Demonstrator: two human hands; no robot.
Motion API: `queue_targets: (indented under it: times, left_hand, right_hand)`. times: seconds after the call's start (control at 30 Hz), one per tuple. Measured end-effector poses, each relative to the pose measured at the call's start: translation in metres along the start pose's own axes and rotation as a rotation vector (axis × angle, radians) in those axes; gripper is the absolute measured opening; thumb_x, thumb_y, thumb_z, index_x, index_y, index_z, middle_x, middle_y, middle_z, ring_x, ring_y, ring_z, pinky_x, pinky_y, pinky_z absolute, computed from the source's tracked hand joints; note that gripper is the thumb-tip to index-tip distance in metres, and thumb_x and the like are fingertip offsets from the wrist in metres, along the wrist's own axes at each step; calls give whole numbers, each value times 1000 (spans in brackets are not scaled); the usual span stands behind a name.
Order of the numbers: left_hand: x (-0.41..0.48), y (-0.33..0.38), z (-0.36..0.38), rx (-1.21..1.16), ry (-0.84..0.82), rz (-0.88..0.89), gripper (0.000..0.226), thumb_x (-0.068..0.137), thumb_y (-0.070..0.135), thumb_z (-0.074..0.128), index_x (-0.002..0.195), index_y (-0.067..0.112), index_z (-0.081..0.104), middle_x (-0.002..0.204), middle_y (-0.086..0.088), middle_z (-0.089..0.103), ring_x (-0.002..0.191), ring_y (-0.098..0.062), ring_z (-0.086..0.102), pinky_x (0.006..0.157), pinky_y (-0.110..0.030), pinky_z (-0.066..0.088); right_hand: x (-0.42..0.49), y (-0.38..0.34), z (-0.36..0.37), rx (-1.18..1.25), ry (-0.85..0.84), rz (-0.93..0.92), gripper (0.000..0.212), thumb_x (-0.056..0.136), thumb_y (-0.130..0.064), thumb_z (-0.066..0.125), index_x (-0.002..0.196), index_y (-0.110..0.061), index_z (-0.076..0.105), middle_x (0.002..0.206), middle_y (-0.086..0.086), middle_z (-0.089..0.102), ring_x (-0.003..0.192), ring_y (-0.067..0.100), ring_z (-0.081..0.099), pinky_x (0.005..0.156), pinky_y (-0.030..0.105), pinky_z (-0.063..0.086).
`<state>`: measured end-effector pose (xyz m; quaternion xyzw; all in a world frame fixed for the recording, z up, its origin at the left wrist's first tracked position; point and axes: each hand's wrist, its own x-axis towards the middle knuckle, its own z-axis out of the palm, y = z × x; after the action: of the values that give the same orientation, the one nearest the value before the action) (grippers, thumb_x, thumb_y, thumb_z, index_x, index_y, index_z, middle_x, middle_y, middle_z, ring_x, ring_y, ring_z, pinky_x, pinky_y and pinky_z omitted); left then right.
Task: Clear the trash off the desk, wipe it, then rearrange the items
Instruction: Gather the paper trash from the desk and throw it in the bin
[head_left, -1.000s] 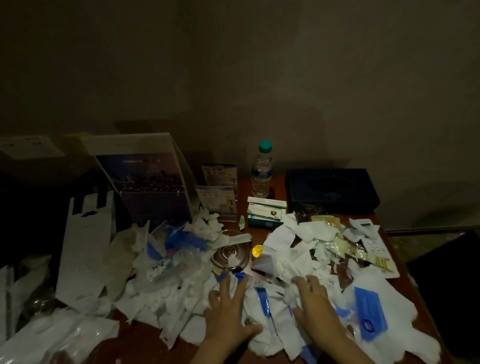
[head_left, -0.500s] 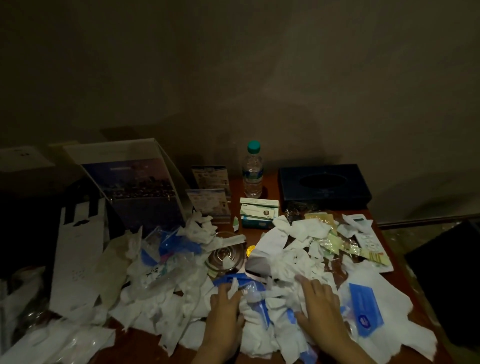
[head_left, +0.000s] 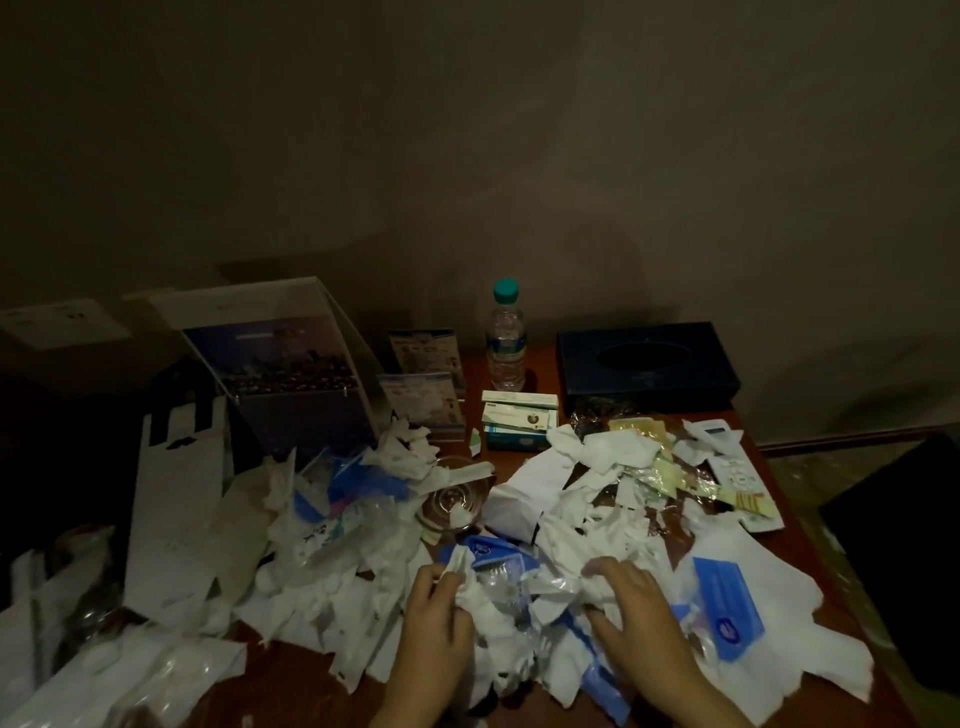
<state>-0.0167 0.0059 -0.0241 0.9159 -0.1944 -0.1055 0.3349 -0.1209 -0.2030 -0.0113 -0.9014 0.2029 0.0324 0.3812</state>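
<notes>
Barely any bare counter (head_left: 291, 675), just a near-edge strip; left hand (head_left: 434, 631) and right hand (head_left: 641, 626) both clutch crumpled tissues (head_left: 550, 605).

Desk (head_left: 301, 691) mostly buried under torn tissue (head_left: 587, 525), box (head_left: 517, 418) print unreadable, far left lost in darkness

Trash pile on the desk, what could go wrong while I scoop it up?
The clear glass dish sits half buried in tissue just beyond your left hand and could be dragged along and break. The white remote lies among wrappers by the desk's right edge, beyond your right hand; it might get binned or knocked off.
</notes>
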Motion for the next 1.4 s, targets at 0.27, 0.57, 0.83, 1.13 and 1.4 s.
queue_targets:
  times: [0.27,0.57,0.83,1.13,1.4]
  left_hand:
    - [-6,26,6,-136,-89,-91,59,75,66,37,123,33,49,127,9,33,126,-18,36,107,-34,30]
    - [15,22,40,432,-561,-231,121,65,85,50,149,32,-18,155,3,-30,143,-41,-16,113,-59,-3]
    - [29,16,48,528,-570,-246,94,79,66,56,151,37,3,159,-1,-3,144,-36,1,115,-48,11]
    - [29,10,50,442,-466,-149,55,90,48,48,141,36,33,141,-1,32,128,-21,34,105,-32,30]
    - [24,6,33,291,-404,-84,55,85,21,55,138,29,42,134,0,36,123,-14,41,101,-18,31]
  right_hand:
    - [-10,-1,2,-92,-18,148,33,90,-36,55,104,-53,31,105,-14,47,106,7,47,88,19,33]
    - [2,20,11,-361,-108,163,51,87,-54,54,133,-45,33,156,0,7,142,22,11,115,38,18]
    - [20,28,18,-333,-140,134,47,87,-50,56,128,-35,38,137,-9,37,125,15,32,98,27,33]
    - [22,27,17,-237,-90,157,49,92,-30,57,134,-31,31,137,-7,39,122,12,35,99,22,32]
    - [22,33,17,-242,-98,130,33,91,-22,56,122,-27,47,131,-1,46,120,16,40,94,19,28]
